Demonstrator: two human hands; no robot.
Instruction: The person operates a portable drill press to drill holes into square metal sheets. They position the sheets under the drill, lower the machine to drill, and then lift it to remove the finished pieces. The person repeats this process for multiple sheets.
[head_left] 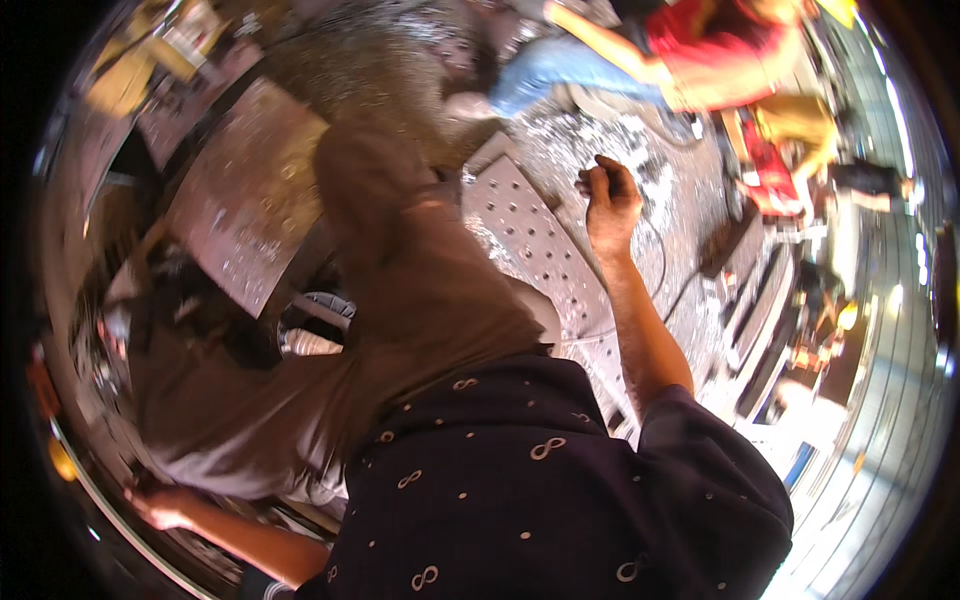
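My right hand (612, 205) is raised in front of me on the right, over the metal-littered floor. Its fingers are curled together and dark at the tips; whatever they may hold is too small to make out. Below and left of it lies a flat metal plate (535, 232) with rows of round holes. My left hand (163, 506) is low at the far left, beside my brown trouser leg (235, 425). Its fingers are partly in shadow, and I cannot tell what they touch.
A large flat metal sheet (250, 190) lies left of my knee. Shiny scraps (650, 150) cover the floor ahead. A person in a red shirt (715, 60) and jeans sits close by at the upper right, with other people beyond. Long dark bars (765, 300) lie at the right.
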